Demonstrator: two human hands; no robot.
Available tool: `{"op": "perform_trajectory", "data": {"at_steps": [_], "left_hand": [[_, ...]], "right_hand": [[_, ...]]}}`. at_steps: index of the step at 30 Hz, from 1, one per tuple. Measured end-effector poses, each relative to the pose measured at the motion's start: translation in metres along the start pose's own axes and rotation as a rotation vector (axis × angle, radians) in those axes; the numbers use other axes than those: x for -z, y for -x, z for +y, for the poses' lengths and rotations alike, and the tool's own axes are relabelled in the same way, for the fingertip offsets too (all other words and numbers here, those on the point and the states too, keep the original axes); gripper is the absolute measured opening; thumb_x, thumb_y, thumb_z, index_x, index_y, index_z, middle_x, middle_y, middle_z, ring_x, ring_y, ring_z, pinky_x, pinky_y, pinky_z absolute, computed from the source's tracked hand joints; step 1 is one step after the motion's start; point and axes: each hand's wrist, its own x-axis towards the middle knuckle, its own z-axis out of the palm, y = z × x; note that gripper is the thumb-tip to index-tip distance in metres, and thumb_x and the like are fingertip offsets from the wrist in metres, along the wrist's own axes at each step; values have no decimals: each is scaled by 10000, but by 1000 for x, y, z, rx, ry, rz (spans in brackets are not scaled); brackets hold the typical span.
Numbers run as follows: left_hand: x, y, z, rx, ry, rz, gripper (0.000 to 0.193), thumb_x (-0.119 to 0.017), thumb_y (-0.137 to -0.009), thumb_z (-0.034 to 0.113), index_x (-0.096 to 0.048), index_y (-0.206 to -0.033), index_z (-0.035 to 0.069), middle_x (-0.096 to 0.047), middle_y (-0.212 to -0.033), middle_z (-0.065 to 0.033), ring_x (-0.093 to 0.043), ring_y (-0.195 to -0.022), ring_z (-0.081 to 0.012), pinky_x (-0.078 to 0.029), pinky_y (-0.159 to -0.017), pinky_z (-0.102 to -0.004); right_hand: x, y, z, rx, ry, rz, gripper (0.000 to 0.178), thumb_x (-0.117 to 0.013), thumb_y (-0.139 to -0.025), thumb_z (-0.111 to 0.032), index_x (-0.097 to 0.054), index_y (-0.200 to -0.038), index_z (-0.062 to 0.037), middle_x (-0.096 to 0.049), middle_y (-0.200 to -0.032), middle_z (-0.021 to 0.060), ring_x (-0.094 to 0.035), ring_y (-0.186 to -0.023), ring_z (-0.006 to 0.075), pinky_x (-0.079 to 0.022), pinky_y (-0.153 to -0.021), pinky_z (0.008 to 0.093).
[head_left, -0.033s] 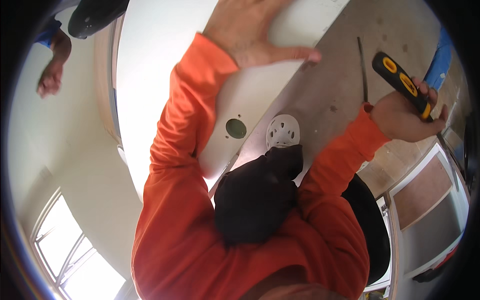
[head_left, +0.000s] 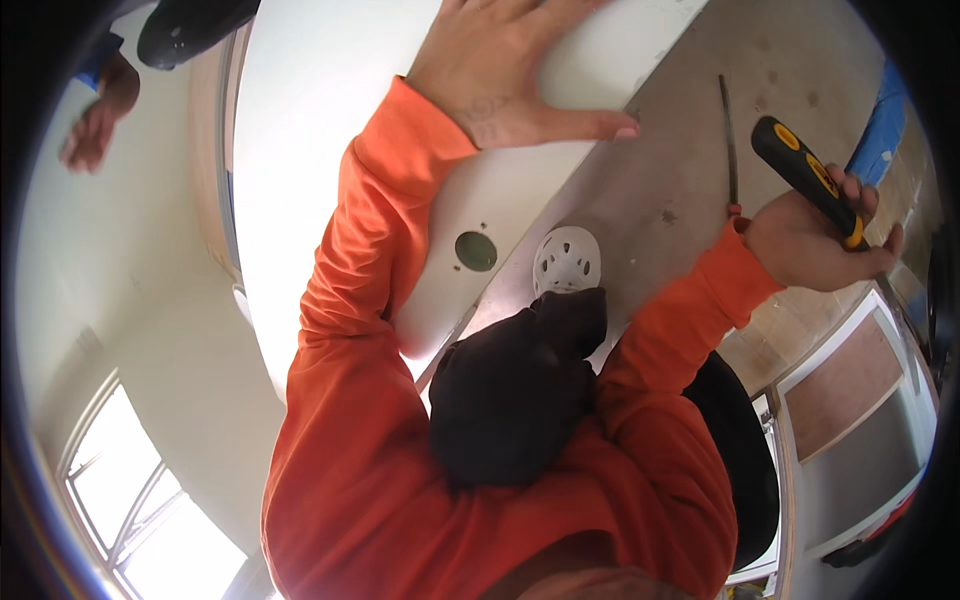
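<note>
My left hand (head_left: 510, 75) lies spread on a white door-like panel (head_left: 330, 180), its thumb reaching across the long edge. Part of the fingers runs out of view at the top. Nearer to me, the panel has a round hole (head_left: 476, 251) with greenish colour inside and a tiny hole on either side. Off to the right, my right hand (head_left: 815, 235) is closed on a black-and-yellow handled tool (head_left: 800, 165). The handle points up and left; a thin shaft or blade seems to run down from the hand, its kind unclear.
On the grey floor (head_left: 680, 170) lies a thin dark rod (head_left: 728, 135) with a red end. My white shoe with holes (head_left: 567, 262) stands by the panel's edge. A white-framed panel (head_left: 850, 390) is at lower right. Another person's hand (head_left: 88, 140) shows at upper left, above a window (head_left: 140, 490).
Both my hands have shifted very slightly down in the picture, the tool handle too. The other person's hand has moved a little up and left.
</note>
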Motion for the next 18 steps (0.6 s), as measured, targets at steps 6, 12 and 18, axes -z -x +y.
{"op": "perform_trajectory", "data": {"at_steps": [6, 12, 18], "left_hand": [[-11, 17, -1, 1, -35, 85, 1060, -695, -631, 592, -265, -1516, 197, -164, -1553, -248, -135, -1425, -479, -153, -1101, -658], [-30, 15, -6, -27, 121, 187, 981, -611, -737, 609, -243, -1518, 145, -146, -1549, -275, -105, -1432, -477, -117, -1110, -648], [-42, 15, -11, -67, -541, 212, 861, -521, -810, 609, -318, -1490, 122, -174, -1536, -291, -111, -1429, -478, -102, -1113, -640]], "right_hand": [[43, -4, -9, -528, -612, -436, 292, -525, -923, -328, -494, -726, -115, -413, -615, -10, -442, -563, 112, -436, -593, 281], [47, 15, 1, -670, -749, -240, 396, -421, -946, -293, -321, -580, -178, -281, -483, -40, -273, -422, 103, -325, -468, 228], [10, 63, 14, -613, -694, -230, 441, -329, -990, -312, -309, -567, -187, -266, -477, -47, -256, -406, 103, -301, -431, 232]]}}
